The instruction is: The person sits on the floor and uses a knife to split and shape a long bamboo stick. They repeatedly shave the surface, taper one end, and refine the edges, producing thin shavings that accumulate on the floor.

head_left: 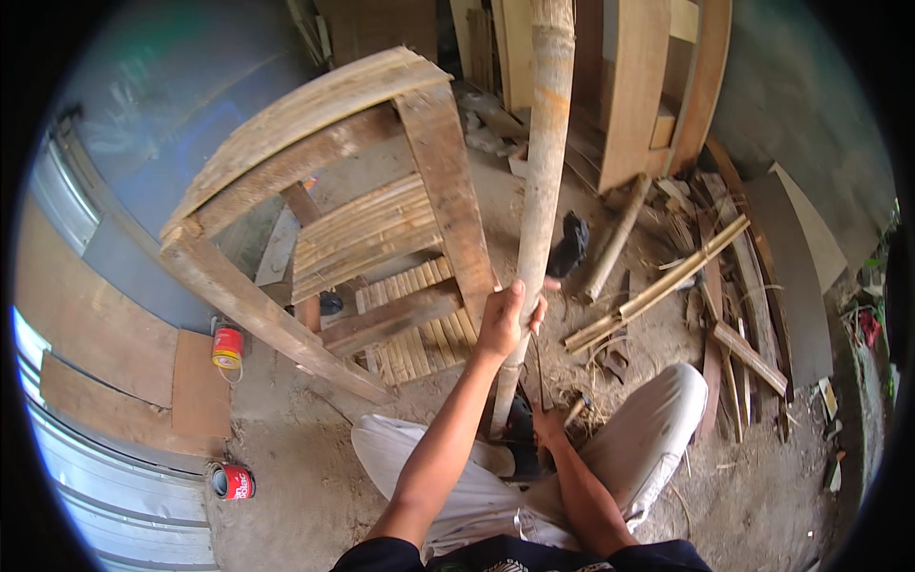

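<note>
A thick pale bamboo pole stands upright before me, leaning slightly, its lower end down between my legs. My left hand is wrapped round it at about knee height. Low beside the pole, my right hand is closed round the lower end of a long-bladed knife. The narrow dark blade points up alongside the bamboo, close to it; whether they touch I cannot tell. Fingers and handle are partly hidden.
At left stands a wooden frame with bamboo-slat shelves. Two red cans sit on the floor. Split bamboo, a short pole and scrap boards lie at right. Upright panels lean at the back.
</note>
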`<state>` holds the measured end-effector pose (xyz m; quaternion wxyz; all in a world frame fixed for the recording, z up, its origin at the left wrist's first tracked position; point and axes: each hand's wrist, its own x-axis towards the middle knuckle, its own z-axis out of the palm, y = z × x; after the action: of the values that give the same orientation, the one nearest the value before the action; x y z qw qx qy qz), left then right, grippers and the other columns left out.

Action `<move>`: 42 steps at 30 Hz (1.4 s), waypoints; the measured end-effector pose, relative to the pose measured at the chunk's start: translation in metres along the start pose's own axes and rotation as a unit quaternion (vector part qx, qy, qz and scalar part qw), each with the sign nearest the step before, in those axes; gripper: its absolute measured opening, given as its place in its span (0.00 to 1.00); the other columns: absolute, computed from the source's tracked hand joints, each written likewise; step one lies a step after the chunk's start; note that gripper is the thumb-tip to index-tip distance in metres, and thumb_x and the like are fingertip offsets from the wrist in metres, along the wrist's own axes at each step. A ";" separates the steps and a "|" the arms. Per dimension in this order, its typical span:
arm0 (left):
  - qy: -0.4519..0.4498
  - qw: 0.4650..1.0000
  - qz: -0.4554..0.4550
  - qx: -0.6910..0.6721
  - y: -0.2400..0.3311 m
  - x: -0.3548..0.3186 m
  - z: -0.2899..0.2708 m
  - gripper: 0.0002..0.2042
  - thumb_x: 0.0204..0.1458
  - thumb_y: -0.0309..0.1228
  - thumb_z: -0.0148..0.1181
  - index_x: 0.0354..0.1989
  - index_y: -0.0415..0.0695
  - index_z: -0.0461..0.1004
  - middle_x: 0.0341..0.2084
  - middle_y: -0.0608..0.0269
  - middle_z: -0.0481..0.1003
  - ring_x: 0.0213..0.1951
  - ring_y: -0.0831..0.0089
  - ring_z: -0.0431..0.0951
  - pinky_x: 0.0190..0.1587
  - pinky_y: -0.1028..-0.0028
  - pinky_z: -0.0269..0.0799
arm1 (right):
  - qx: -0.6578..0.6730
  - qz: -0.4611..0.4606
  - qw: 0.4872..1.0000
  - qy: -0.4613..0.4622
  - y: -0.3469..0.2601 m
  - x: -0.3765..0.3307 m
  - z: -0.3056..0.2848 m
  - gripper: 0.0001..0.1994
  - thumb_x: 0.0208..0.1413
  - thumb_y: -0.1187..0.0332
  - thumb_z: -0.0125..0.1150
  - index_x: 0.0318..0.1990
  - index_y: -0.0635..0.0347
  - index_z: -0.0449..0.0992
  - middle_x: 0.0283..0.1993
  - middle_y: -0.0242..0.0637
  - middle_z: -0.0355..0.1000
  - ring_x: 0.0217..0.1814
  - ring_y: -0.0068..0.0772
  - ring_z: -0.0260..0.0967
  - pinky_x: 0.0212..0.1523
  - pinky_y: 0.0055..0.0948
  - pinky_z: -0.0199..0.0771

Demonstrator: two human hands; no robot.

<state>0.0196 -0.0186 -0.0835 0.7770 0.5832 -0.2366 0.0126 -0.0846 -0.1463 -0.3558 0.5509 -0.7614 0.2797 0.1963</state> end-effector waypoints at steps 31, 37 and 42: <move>0.292 0.912 0.236 0.164 0.047 -0.015 -0.102 0.26 0.66 0.49 0.41 0.28 0.36 0.68 0.13 0.59 0.68 0.15 0.74 0.68 0.19 0.74 0.64 | 0.032 -0.009 0.997 -0.068 -0.021 -0.018 0.010 0.27 0.61 0.44 0.52 0.23 0.61 0.67 0.15 0.33 0.61 0.13 0.29 0.61 0.16 0.34 0.63; 0.317 0.903 0.246 0.153 0.000 -0.021 -0.114 0.21 0.66 0.43 0.45 0.25 0.37 0.67 0.13 0.62 0.69 0.14 0.77 0.68 0.18 0.76 0.61 | 0.034 -0.035 0.997 -0.062 -0.013 -0.016 0.013 0.28 0.61 0.43 0.51 0.23 0.62 0.68 0.15 0.33 0.61 0.13 0.30 0.62 0.16 0.34 0.63; 0.342 0.896 0.210 0.190 -0.019 -0.015 -0.124 0.26 0.66 0.47 0.40 0.25 0.36 0.67 0.13 0.60 0.68 0.15 0.73 0.69 0.21 0.74 0.66 | 0.016 -0.072 0.997 -0.024 0.006 -0.003 0.019 0.30 0.59 0.42 0.53 0.26 0.67 0.77 0.15 0.37 0.68 0.14 0.33 0.68 0.17 0.35 0.66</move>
<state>0.0553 0.0922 -0.1318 0.6635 0.6159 -0.0663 0.4195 -0.0906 -0.1288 -0.3644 0.5827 -0.7655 0.2138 0.1697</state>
